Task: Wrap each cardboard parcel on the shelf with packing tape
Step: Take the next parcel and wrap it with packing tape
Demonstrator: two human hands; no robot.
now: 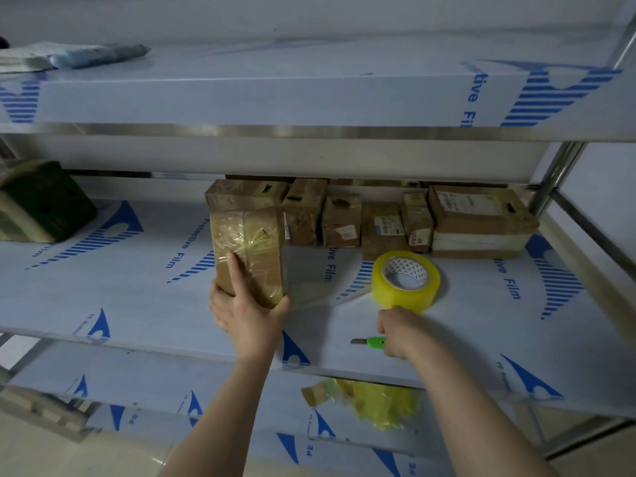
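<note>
My left hand (246,306) grips the near end of a cardboard parcel (249,251) that stands tilted on the middle shelf (137,297), partly wound in clear tape. A strip of tape (323,290) runs from the parcel to the yellowish tape roll (406,282), which lies flat on the shelf to the right. Just in front of the roll, my right hand (401,333) holds a green utility knife (370,341), its blade pointing left. Several taped parcels (378,218) stand in a row at the back of the shelf.
A dark green box (44,201) sits at the shelf's left end. Blue and white bags (75,56) lie on the upper shelf. Crumpled yellow tape and cardboard scraps (371,404) lie on the lower shelf. A steel post (554,173) stands at the right.
</note>
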